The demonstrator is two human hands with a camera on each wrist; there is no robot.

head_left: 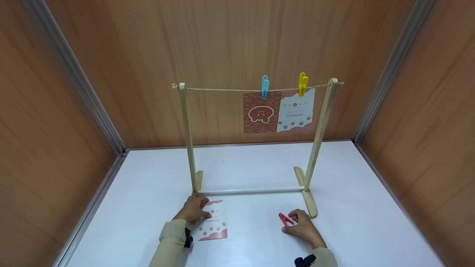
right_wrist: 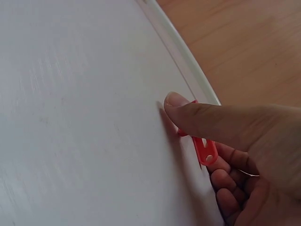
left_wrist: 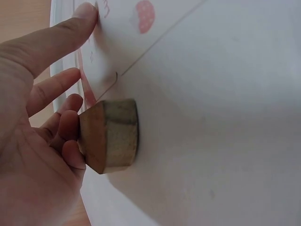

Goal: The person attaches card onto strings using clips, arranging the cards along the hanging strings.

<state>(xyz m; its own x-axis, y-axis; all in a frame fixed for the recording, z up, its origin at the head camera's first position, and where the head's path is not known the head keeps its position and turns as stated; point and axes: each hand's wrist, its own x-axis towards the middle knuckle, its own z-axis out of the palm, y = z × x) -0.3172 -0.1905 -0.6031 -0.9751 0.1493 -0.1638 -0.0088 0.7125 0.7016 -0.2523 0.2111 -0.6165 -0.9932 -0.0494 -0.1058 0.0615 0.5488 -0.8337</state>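
Note:
A pink-and-white card (head_left: 217, 224) lies on the white table in front of a wooden drying rack (head_left: 320, 133). My left hand (head_left: 193, 209) is at the card's left edge, its thumb over the card and the fingers loosely bent and spread from the thumb. In the left wrist view, the end of the rack's wooden foot (left_wrist: 120, 136) is right beside the lower fingers. To the right, just above the table, my right hand (head_left: 302, 226) pinches a red clothespin (right_wrist: 207, 153) between thumb and fingers.
From the rack's string (head_left: 222, 90) hang a brown bear card (head_left: 256, 128) under a blue clothespin (head_left: 265, 87) and a white strawberry card (head_left: 295, 118) under a yellow clothespin (head_left: 302, 84). A white bar (head_left: 252, 191) joins the rack's feet. Wooden panels (head_left: 55, 111) enclose the table.

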